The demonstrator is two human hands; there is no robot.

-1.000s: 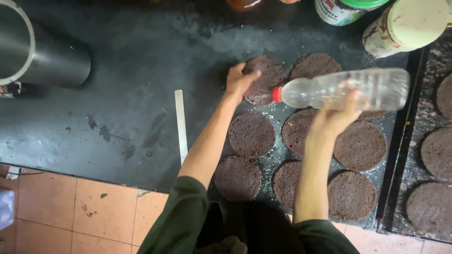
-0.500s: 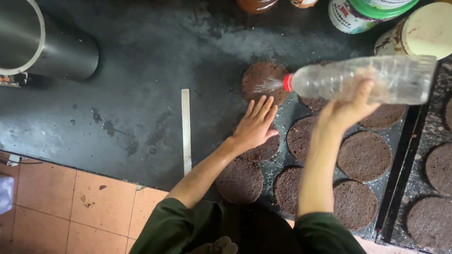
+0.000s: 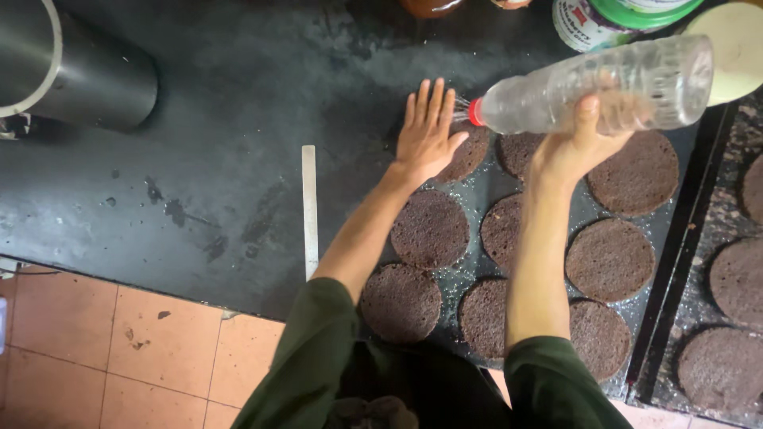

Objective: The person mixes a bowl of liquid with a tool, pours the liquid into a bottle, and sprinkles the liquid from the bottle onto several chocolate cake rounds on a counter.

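The right hand (image 3: 579,141) grips a clear bottle (image 3: 592,89), fingers wrapped around it. The left hand (image 3: 425,131), fingers spread, half hides a dark cake round (image 3: 470,155) near the counter's (image 3: 199,183) far edge.

A dark counter (image 3: 207,183) is carrying a black tray (image 3: 477,262) of round brown cakes; left of the tray, a metal ruler (image 3: 308,208) and a steel cylinder (image 3: 75,67) are lying.

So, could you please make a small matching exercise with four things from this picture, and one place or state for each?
Things:
1. plastic bottle
2. left hand
3. metal ruler
4. grey cylinder

Places or states:
a. lying flat on the dark counter
b. held on its side, red cap to the left
c. top left corner
d. open, fingers spread, by the top cake round

Pairs: 1-b, 2-d, 3-a, 4-c
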